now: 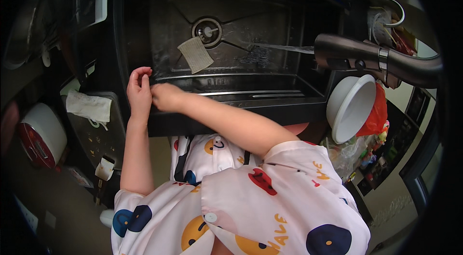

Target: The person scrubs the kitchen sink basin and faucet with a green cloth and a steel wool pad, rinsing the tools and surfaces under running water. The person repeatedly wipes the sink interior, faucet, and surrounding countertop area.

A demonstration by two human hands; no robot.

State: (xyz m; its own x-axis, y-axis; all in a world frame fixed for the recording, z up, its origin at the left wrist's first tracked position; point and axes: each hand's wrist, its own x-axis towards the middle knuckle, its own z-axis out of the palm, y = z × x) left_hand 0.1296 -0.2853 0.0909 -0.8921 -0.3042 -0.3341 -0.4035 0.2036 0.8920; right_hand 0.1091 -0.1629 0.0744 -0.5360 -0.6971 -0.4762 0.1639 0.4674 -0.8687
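My left hand (139, 90) is raised at the sink's front left corner, fingers curled upward and nothing visible in them. Close beside its wrist and palm edge is my right hand (167, 97), slightly blurred, with its fingers folded in; whether it holds something small is hidden. Both are above the front rim of a dark metal sink (238, 110). A pale cloth (195, 55) lies flat on the sink floor, its upper edge touching the drain (207, 32). From the faucet's spray head (336, 52) at the right, a water stream (285, 48) runs into the sink.
A white basin (349, 108) leans on its side right of the sink, by a red plastic bag (374, 114) and clear bags. Left, a whitish cloth (88, 106) lies on a dark board (103, 139) with crumbs. Beyond is a white and red appliance (43, 135).
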